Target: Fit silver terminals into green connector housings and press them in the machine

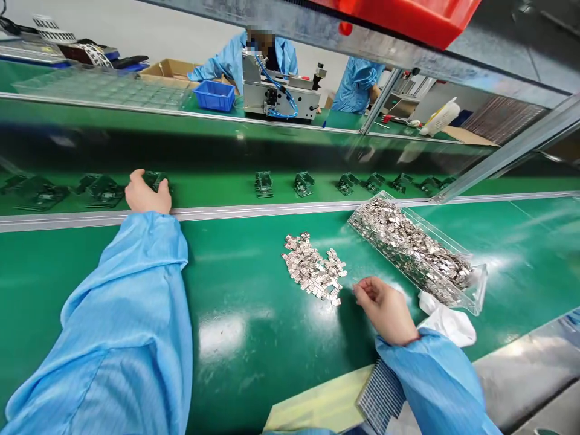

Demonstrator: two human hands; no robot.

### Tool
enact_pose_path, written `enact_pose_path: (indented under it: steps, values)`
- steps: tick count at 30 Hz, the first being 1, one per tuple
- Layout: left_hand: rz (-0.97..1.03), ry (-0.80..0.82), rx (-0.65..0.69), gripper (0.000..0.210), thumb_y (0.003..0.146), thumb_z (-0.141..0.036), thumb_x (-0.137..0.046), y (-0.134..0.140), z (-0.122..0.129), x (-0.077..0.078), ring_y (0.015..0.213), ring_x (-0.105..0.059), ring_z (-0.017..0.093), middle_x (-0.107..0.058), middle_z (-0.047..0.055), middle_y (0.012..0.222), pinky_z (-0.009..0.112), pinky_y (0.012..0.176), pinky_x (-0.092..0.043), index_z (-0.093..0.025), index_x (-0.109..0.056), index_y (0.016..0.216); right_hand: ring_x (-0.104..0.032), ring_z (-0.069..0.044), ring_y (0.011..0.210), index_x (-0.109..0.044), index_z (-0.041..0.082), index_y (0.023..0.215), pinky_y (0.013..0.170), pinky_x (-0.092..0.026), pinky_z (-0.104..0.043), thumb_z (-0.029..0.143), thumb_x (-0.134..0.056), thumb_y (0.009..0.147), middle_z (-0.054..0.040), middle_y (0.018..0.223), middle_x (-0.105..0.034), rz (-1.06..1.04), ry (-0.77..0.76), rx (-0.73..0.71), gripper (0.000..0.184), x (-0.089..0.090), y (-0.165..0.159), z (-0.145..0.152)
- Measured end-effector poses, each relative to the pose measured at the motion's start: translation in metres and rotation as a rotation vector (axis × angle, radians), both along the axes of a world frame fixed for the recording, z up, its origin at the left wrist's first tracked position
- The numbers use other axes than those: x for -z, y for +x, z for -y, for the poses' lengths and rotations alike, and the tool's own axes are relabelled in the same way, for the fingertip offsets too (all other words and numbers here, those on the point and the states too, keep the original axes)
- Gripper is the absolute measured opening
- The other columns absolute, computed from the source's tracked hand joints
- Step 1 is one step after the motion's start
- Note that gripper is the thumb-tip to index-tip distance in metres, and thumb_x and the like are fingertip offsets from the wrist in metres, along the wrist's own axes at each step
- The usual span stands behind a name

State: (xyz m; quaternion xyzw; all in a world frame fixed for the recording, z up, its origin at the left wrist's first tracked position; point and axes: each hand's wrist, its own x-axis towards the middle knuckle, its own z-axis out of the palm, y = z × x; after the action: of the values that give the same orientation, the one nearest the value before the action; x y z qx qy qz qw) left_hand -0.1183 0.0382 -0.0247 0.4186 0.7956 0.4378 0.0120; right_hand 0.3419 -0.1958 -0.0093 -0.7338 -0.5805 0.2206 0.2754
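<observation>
My left hand (pixel 148 194) reaches over to the belt at the back, its thumb and fingers around a green circuit board (pixel 155 179); part of the board is hidden behind the hand. On the green table in front of me lies a loose pile of small silvery metal pieces (pixel 315 266). Just right of that pile is my right hand (pixel 385 307), thumb and fingertips pinched together. Whatever is between those fingertips is too small to make out. A clear plastic box (pixel 408 269) filled with similar metal pieces stands behind the right hand.
More circuit boards (pixel 263 183) sit in a row along the green belt (pixel 212 187), behind a metal rail (pixel 244 209). A white cloth (pixel 448 323) and a gridded grey block (pixel 381 396) lie near my right forearm. Across the belt, people in blue work beside a machine (pixel 278 90).
</observation>
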Motion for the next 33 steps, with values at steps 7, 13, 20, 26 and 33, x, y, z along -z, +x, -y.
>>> enact_pose_path:
  steps: [7,13,20,26,33]
  values:
    - [-0.116,0.035,0.356,0.066,0.079,-0.041,-0.070,0.071,0.078,0.007,0.114,-0.063,0.026,-0.066,0.009,0.123,0.039,0.100,-0.046,-0.019,-0.045,0.137,-0.070,-0.020,0.060,-0.063,0.020,0.086,0.055,-0.059,-0.026,0.054,-0.066,0.081,-0.0054,0.073,-0.069,-0.439,0.038,-0.024,0.034,-0.025,-0.005,0.075]
    - [-0.085,-0.107,0.592,0.065,0.079,-0.042,-0.069,0.130,0.190,0.019,0.111,-0.066,0.028,-0.069,0.009,0.121,0.040,0.095,-0.053,-0.026,-0.045,0.136,-0.069,-0.017,0.072,-0.071,0.026,0.088,0.063,-0.056,-0.021,0.033,-0.064,0.087,-0.0021,0.082,-0.071,-0.291,0.181,-0.191,0.010,-0.011,-0.015,0.110]
    - [-0.015,-0.141,1.173,0.117,0.070,-0.046,-0.078,0.107,0.220,0.014,0.146,-0.021,0.034,-0.016,0.018,0.160,0.053,0.115,-0.030,-0.027,0.002,0.152,-0.066,-0.018,0.070,-0.070,0.024,0.087,0.061,-0.054,-0.022,0.035,-0.066,0.086,-0.0032,0.078,-0.069,-0.449,0.185,-0.112,0.012,-0.009,-0.012,0.127]
    - [-0.114,-0.354,1.301,0.094,0.071,-0.040,-0.078,0.106,0.201,0.006,0.128,-0.051,0.033,-0.052,0.018,0.137,0.053,0.107,-0.040,-0.022,-0.025,0.147,-0.064,-0.018,0.066,-0.064,0.021,0.086,0.057,-0.052,-0.026,0.042,-0.070,0.082,-0.0041,0.073,-0.067,-0.756,0.021,-0.029,0.023,-0.003,-0.022,0.139]
    - [0.016,0.160,1.268,0.047,0.072,-0.021,-0.074,0.193,0.254,0.013,0.110,-0.057,0.024,-0.055,0.012,0.113,0.037,0.086,-0.053,-0.021,-0.054,0.114,-0.059,-0.016,0.068,-0.060,0.020,0.084,0.062,-0.047,-0.025,0.036,-0.067,0.083,-0.0020,0.073,-0.063,-0.812,0.130,0.026,0.017,0.009,-0.045,0.136]
